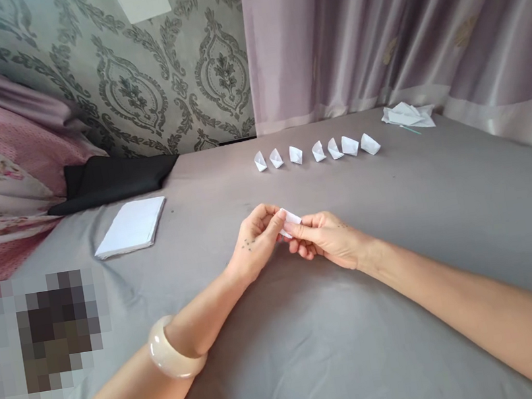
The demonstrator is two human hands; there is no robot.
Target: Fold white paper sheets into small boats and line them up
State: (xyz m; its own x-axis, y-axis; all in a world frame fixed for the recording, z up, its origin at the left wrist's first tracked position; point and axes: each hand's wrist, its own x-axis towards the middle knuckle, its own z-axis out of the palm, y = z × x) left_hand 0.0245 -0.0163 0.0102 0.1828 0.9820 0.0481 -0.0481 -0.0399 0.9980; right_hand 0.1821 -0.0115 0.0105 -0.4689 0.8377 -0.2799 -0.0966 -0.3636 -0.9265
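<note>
Between my two hands is a small folded piece of white paper (291,217), held above the grey cloth. My left hand (258,237) pinches its left side, thumb on top. From the right, my right hand (324,236) grips the same paper between thumb and fingers. The fingers partly cover the paper, so its full shape is hidden. Beyond the hands stands a row of several small folded paper boats (296,155), white and spaced unevenly.
A stack of white paper (131,226) lies at the left, near a folded black cloth (113,179). Loose white papers (408,115) and a thin light-blue stick (410,130) are at the far right by the curtain (345,27). A blurred patch covers the lower left.
</note>
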